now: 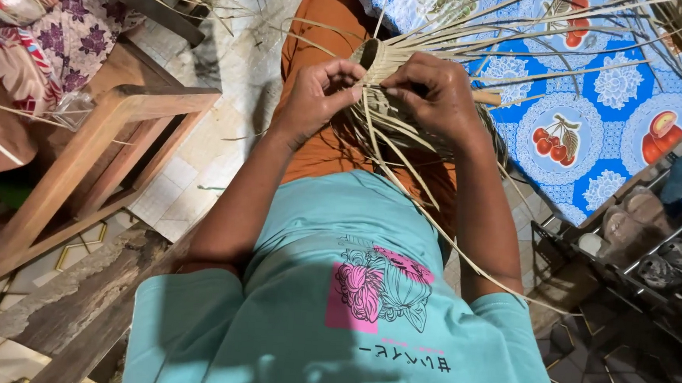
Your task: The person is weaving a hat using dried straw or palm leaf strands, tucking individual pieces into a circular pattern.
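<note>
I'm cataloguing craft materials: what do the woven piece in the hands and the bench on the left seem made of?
The woven piece looks like dried palm or reed strips: pale tan, flat, matte, with long springy loose ends. The bench seems bare wood: brown, visible grain, squared rails, no gloss.

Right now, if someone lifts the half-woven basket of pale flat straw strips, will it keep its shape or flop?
The half-woven basket probably holds shape at its tightly woven part. The loose strips likely flop, since they droop and curve. It seems light: both hands, left hand and right hand, pinch it by fingertips only.
</note>
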